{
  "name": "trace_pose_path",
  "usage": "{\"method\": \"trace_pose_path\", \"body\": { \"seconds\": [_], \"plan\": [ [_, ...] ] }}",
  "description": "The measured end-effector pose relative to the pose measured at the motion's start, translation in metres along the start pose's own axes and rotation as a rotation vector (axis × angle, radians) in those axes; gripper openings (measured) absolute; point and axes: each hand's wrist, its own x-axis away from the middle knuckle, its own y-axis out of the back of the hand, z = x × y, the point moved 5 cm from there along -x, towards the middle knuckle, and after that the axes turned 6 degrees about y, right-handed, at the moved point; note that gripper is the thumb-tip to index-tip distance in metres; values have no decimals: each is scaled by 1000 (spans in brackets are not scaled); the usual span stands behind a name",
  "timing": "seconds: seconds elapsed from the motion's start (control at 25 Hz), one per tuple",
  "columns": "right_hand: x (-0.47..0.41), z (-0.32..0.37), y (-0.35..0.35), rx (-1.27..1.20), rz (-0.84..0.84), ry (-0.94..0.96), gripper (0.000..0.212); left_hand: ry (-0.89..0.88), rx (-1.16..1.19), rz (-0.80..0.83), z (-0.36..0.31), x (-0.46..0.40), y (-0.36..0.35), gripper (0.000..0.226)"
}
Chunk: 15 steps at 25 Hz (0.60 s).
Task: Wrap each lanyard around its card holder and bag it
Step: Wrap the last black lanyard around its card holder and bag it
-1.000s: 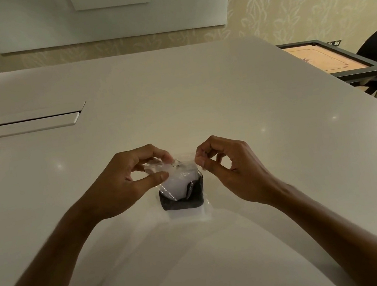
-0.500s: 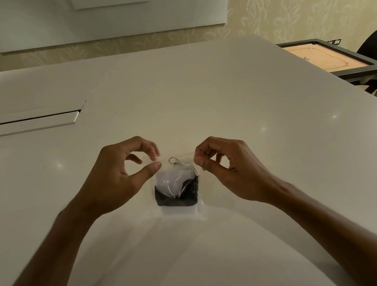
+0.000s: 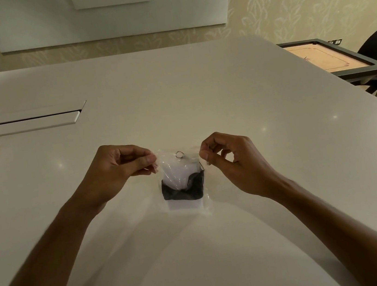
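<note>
Your left hand [image 3: 116, 170] and right hand [image 3: 231, 158] each pinch a top corner of the clear bag [image 3: 183, 180] on the worktop [image 3: 176, 96]

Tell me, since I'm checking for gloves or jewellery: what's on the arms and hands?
Nothing is visible: the left hand and right hand are bare, without gloves, rings or a watch, and both forearms are uncovered, with no sleeves in frame.

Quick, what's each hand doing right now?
Left hand: fingers pinched on the clear bag, top left corner.
Right hand: pinched on its top right corner.
</note>
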Motion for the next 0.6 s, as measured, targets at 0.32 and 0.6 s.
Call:
{"method": "trace_pose_path", "body": {
  "seconds": [0.32,0.6],
  "plan": [
    [0,-2,1,-27,-3,-46,10,-158,-78,-85,-1,1,-8,10],
    [1,-2,1,-25,2,-52,9,-122,38,-104,8,-1,-14,17]
  ]
}}
